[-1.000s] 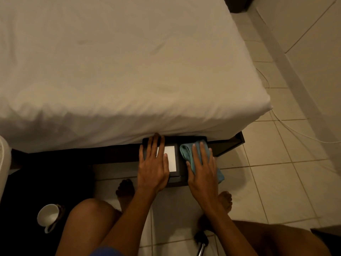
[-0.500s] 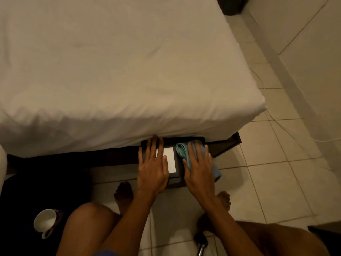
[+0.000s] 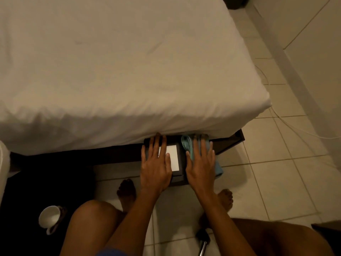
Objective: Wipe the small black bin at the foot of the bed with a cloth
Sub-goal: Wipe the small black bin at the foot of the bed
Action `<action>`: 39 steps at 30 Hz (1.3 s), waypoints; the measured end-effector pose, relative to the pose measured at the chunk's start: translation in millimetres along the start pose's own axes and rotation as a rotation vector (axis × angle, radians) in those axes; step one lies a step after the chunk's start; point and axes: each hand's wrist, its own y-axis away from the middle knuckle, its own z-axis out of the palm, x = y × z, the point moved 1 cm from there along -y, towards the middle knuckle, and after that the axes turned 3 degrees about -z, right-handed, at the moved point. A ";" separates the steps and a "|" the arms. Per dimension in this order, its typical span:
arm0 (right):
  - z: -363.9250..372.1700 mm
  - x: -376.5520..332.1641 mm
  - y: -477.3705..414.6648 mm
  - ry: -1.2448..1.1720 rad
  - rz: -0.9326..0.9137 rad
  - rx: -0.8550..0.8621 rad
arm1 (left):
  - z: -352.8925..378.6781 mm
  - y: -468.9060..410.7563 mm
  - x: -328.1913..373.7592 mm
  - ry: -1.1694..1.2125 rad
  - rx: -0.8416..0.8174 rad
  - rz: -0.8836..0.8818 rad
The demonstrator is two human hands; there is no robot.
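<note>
A white cup (image 3: 49, 217) lies tipped on the dark floor. At the foot of the bed (image 3: 129, 71), the left hand (image 3: 156, 167) rests flat, fingers spread, on the small black bin (image 3: 180, 174); the right hand (image 3: 201, 167) presses a blue cloth (image 3: 187, 145) flat against it, grip open.

We saw a dim, warm-tinted room, everything cast yellowish-brown. The white bed sheet (image 3: 120, 71) was the brightest surface, evenly lit from above without glare. Beneath its overhang the shadow was deep, and the floor at lower left (image 3: 36, 182) fell almost to black, detail lost. The tiled floor (image 3: 276, 172) at right was moderately lit. Wide-angle distortion bent the tile lines and wall edge at right. Focus was soft throughout, with slight blur on the fingertips (image 3: 203, 139) under the sheet's edge.
</note>
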 end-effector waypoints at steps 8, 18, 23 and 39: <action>-3.9 8.3 -13.5 -0.009 0.085 0.039 | 2.8 0.1 3.7 -0.003 -0.005 0.000; 2.8 -12.8 -13.3 -0.057 0.139 0.089 | 4.3 -1.0 3.2 -0.020 0.003 0.018; -4.4 16.6 -14.9 0.004 -0.221 -0.013 | 2.7 -1.5 2.1 -0.006 -0.006 0.026; 0.6 -1.8 -8.3 -0.096 -0.268 -0.009 | 2.4 -0.1 1.1 0.006 0.007 0.017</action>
